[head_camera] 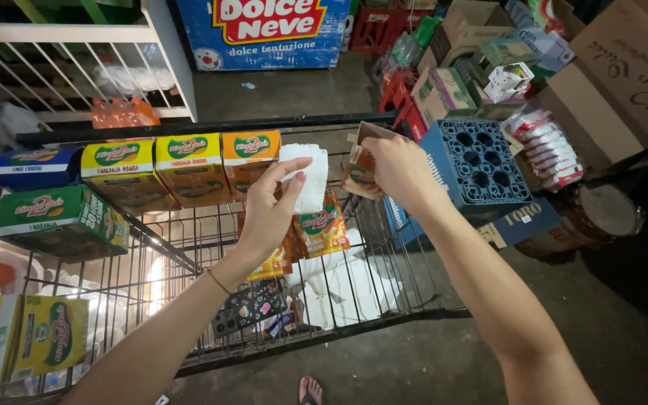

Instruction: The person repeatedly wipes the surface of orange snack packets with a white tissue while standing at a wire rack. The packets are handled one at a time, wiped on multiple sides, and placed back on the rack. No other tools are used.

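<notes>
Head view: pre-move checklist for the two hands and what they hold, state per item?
1. Left hand grip on the white folded cloth: ok, pinched between thumb and fingers.
2. Right hand grip on the small orange carton: ok, held from the side, top flap open.
3. Carton and cloth apart: ok, a gap shows between them.
4. Both held over the wire cart: ok.
5. Carton contents: cannot tell, inside not visible.
6. Row of cartons on the cart's shelf upright: ok; blue crate beside the cart is clear of the right arm.
</notes>
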